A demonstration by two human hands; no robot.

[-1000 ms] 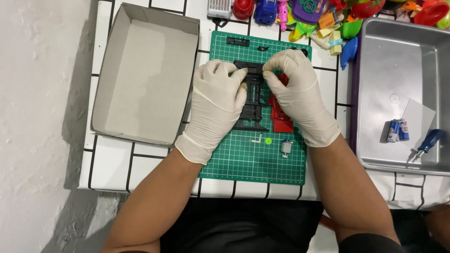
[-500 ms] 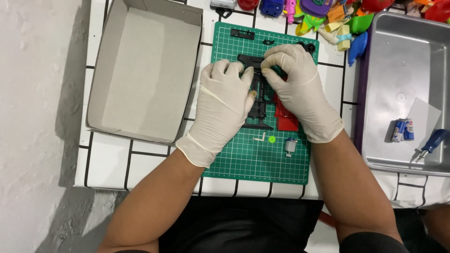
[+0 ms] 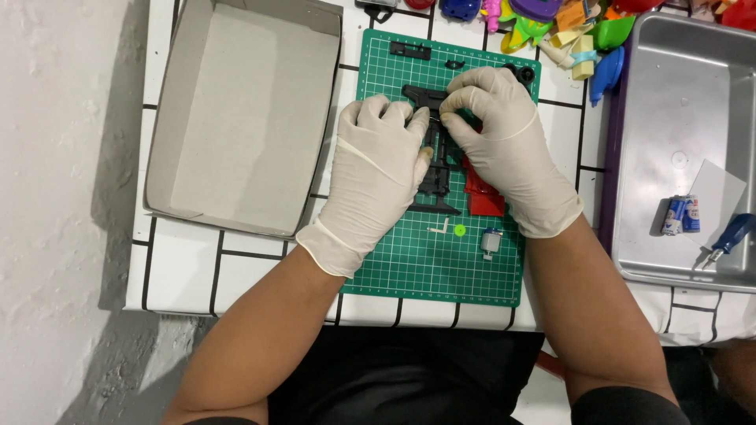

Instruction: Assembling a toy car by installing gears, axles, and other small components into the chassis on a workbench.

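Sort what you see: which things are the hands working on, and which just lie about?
In hand: black plastic frame, held by left hand and right hand, on the green cutting mat.

Lying about: grey cardboard box, metal tray, batteries, small motor, coloured toy parts.

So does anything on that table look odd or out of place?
Mostly tidy. The grey cardboard box sits askew to the tile lines, and a small motor, white pin and green dot lie loose on the green mat.
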